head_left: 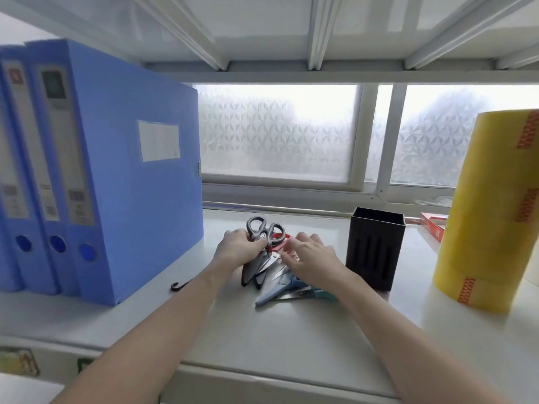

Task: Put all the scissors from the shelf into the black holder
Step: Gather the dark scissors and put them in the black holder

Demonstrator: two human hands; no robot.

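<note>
A pile of several scissors lies on the white shelf (pixel 262 339) in the middle. My left hand (pixel 237 247) grips the grey-handled scissors (pixel 264 233) in their black sheath, handles pointing up and away. My right hand (pixel 310 258) rests over the pile, its fingers touching the red-handled scissors (pixel 281 242). Blue scissors (pixel 275 291) and a teal-handled pair (pixel 316 294) lie flat under my right wrist. The black holder (pixel 374 252), a slotted square box, stands upright just right of the pile and looks empty from here.
Blue file boxes (pixel 116 176) stand at the left. A tall stack of yellow tape rolls (pixel 493 211) stands at the right, with a red box (pixel 434 225) behind it. A small black hook (pixel 180 284) lies by the files. A frosted window is at the back.
</note>
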